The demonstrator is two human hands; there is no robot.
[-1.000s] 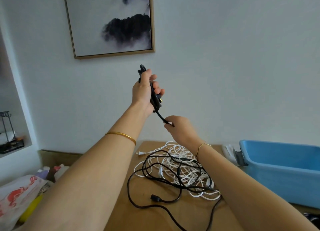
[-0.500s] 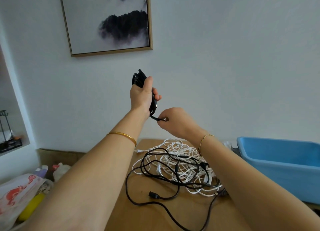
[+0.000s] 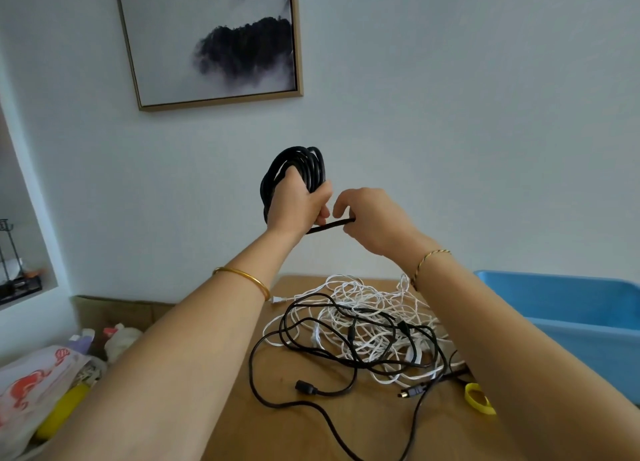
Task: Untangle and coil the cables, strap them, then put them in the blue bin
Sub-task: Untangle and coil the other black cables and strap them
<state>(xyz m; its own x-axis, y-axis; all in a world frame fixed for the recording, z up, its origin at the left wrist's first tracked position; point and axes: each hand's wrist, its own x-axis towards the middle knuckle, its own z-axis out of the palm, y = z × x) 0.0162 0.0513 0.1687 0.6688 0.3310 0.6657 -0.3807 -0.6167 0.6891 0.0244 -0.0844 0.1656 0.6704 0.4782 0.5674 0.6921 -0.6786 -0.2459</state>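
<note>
The left hand [image 3: 298,204] is raised well above the pile [image 3: 363,325] of white and black cables, its grip closed round a black coil [image 3: 304,164] whose loops stand up over the knuckles. The right hand [image 3: 374,218], above the pile and almost touching the left, pinches the coil's short free tail [image 3: 329,225] between thumb and fingers. A second ago the two hands were further apart, with a longer run of cable stretched between them and the coil seen edge-on. Since then the right hand has come up to the left, the slack is gone, and the coil has turned so its rounds face the camera. That suggests the last length has been taken in and this cable is as good as coiled. No line can be seen running from the right hand down to the pile, so it looks free of the tangle. Strapping should come next: a yellow band [image 3: 479,399] lies on the worktop [image 3: 294,422] just right of the pile, and probably serves for that. The bin [image 3: 571,308] stands further right of the pile, and what shows of its inside is bare. The pile itself is not yet sorted.
</note>
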